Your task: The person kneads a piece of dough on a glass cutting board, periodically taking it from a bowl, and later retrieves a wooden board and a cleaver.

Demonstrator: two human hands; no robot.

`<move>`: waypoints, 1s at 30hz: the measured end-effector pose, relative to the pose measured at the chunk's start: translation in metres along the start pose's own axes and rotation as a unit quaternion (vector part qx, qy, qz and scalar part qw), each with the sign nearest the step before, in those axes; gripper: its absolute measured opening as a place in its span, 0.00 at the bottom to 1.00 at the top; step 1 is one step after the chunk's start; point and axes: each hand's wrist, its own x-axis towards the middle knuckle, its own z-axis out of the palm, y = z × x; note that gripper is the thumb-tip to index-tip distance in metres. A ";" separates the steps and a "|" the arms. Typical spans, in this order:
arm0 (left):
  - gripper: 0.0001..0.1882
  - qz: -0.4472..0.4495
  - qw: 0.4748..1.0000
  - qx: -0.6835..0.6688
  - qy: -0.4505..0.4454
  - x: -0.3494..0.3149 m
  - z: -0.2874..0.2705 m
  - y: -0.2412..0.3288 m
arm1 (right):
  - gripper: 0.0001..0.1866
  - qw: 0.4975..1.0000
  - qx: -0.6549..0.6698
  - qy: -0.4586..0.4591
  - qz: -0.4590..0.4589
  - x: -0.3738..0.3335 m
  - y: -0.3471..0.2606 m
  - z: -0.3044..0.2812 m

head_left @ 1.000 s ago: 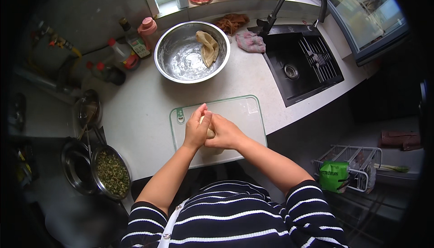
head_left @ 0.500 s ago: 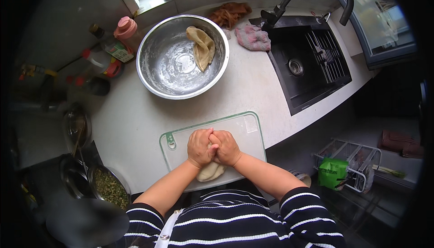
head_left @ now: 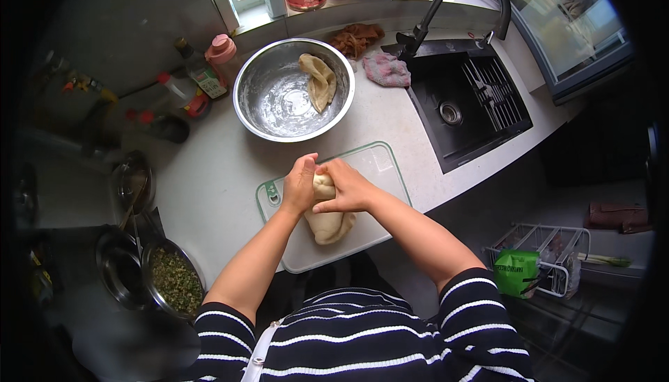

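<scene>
A lump of pale dough (head_left: 329, 226) lies on a translucent cutting board (head_left: 376, 162) with a green rim. My left hand (head_left: 301, 185) presses against the dough's far left side, its fingers close together and pointing away from me. Curled around the far right side is my right hand (head_left: 348, 185), thumb toward me and fingers reaching the left hand. Between the two hands a raised part of the dough shows, gripped from both sides. Its nearer part spreads out toward me, folded at the right edge.
Beyond the board stands a steel bowl (head_left: 282, 89) with a beige cloth (head_left: 320, 84) inside. A black sink (head_left: 463, 103) is at the right, a pink rag (head_left: 387, 69) beside it. Bottles (head_left: 202, 75) line the left wall. A bowl of chopped green filling (head_left: 174, 281) sits at lower left.
My hands have come apart from lying clasped on top of the dough and now grip its far part from both sides. More of the dough shows. The whole view has shifted.
</scene>
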 end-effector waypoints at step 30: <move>0.37 0.067 0.909 0.410 0.030 -0.048 0.051 -0.047 | 0.31 0.977 -0.170 -0.077 0.100 -0.018 0.044 0.032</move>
